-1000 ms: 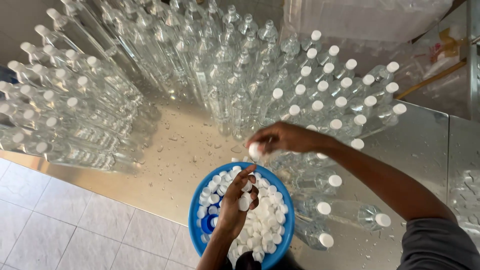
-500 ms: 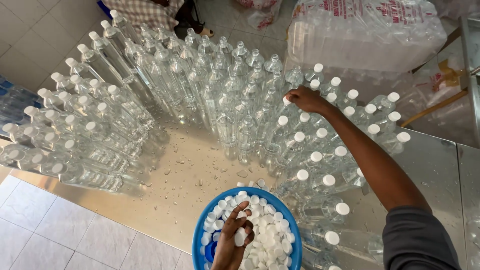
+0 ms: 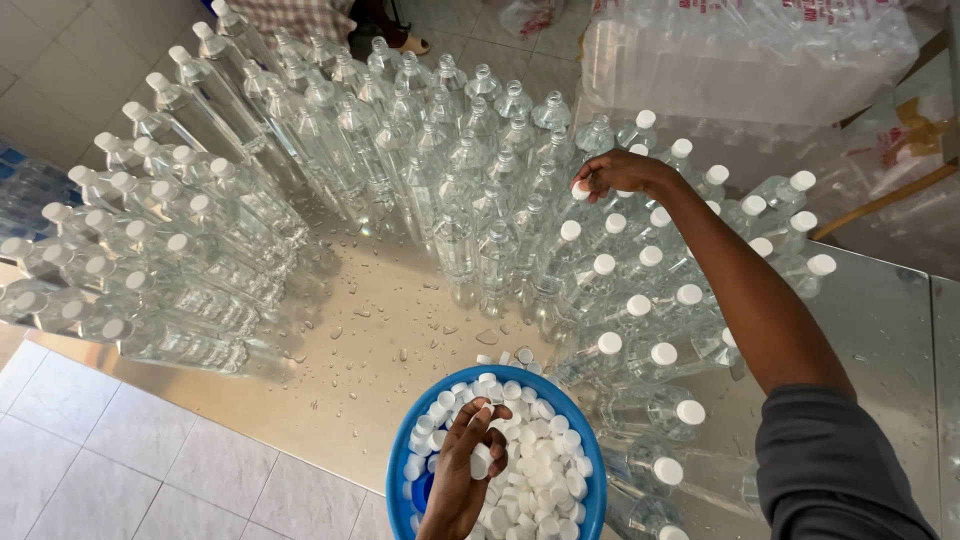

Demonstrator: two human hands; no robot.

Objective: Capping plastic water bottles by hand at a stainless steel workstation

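Left hand (image 3: 465, 470) lowered into a blue bowl (image 3: 400, 470) heaped with white caps (image 3: 545, 470); fingers curled, pinching a few caps between thumb and fingertips, one white cap (image 3: 480, 461) showing in the palm. The bowl sits at the near edge of the counter (image 3: 380, 330), directly under this hand.

Right hand (image 3: 612, 173) stretched far forward, arm in a dark grey sleeve (image 3: 830, 470). Fingers bunched downward, pinching a single white cap (image 3: 581, 189) on or just at the neck of a clear plastic bottle (image 3: 568, 215); whether the cap is seated cannot be told.

Around the right hand: capped bottles (image 3: 650, 300) stand in rows to its right and nearer the person, running back toward the bowl. To its left and beyond it stand uncapped bottles (image 3: 440, 150), packed tightly, necks open.

Well to the left of both hands, a separate block of capped bottles (image 3: 170, 250) on the counter. Between that block and the left hand, bare metal counter with scattered water droplets (image 3: 400, 320). A few loose caps lie on the counter just beyond the bowl's rim.

Beyond the right hand, upper right, shrink-wrapped bottle packs (image 3: 760, 60). Tiled floor (image 3: 150, 470) to the left of the left hand.
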